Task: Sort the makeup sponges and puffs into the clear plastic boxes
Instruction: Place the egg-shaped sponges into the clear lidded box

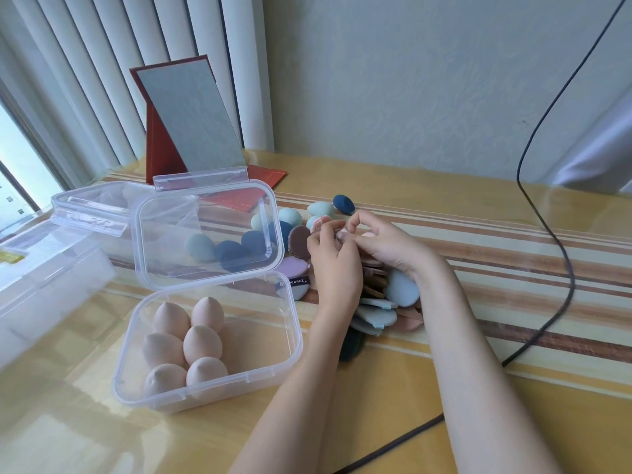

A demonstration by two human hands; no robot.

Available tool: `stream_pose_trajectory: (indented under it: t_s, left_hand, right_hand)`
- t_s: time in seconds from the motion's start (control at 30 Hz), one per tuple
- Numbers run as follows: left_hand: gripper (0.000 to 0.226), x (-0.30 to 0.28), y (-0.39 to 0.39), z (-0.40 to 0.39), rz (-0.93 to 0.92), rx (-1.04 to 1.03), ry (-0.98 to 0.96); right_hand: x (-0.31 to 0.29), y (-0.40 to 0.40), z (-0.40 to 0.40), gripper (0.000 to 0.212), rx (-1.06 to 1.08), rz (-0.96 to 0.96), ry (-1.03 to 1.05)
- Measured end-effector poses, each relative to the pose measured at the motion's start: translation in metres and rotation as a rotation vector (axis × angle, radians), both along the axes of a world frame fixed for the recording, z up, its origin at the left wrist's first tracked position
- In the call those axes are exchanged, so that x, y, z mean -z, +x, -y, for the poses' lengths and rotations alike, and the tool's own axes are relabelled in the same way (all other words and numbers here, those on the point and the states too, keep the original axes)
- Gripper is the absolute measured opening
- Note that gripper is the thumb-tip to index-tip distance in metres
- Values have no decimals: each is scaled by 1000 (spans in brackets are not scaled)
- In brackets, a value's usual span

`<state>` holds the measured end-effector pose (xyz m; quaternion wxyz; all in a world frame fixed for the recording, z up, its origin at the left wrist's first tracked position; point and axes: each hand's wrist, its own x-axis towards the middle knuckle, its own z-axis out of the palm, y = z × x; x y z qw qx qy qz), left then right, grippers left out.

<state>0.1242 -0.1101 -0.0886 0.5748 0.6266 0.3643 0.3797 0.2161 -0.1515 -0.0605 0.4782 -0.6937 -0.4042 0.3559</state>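
At far left, a larger clear box (48,268) with its lid (92,208) tipped back, contents not readable through the glare; probably parked there as the next bin to fill. Just right of it, near the front edge of the table (478,422), a small clear plastic box (290,340) standing open, hinged lid (205,230) propped upright behind so the mouth stays free for dropping things in. Inside, six beige egg-shaped sponges (201,343) packed against the left wall, points up, leaving the right half bare: apparently room kept for more of the same kind. Seen through and beyond the raised lid, loose teal and navy sponges (287,217) lying on the striped cloth, not yet boxed. Behind all this, a red folding mirror (188,121) leaning back against the blinds, out of the way.

Further right, over the pile of flat puffs (376,316) in grey-blue, pink and brown, both hands brought together. Left hand (333,265) curled, fingertips closing on a small pale pink puff (319,222) at the far side of the pile. Right hand (383,242) arched above, thumb and forefinger bent into a ring and meeting the same spot; whether actually pinching that puff or only steadying it, cannot tell. Likely separating one puff from the heap, with most of the sorting left to do.

At far right, a dark cable (547,213) trailing across the table.
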Motion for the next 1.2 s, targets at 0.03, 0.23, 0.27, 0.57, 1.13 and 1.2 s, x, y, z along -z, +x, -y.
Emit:
stream_pose_trajectory:
  t_s: [0.03,0.23,0.27,0.57,1.13,1.2]
  left_hand:
    - [32,1,0,1,-13,-8,10]
    - [46,0,3,16,-410,-128,273]
    - [45,-1,3,17,-447,-138,295]
    - [24,-3,2,13,-413,-70,245]
    - [33,6,5,8,-452,-333,518]
    - [38,5,6,9,-413,-370,522]
  right_hand:
    - [-1,-1,0,19,29,-12,7]
    - [-4,6,10,27,227,-137,117]
    - [-5,7,10,27,265,-154,151]
    - [-5,12,9,23,407,-262,237]
    - [2,15,3,30,596,-216,232]
    - [1,19,4,36,612,-260,262]
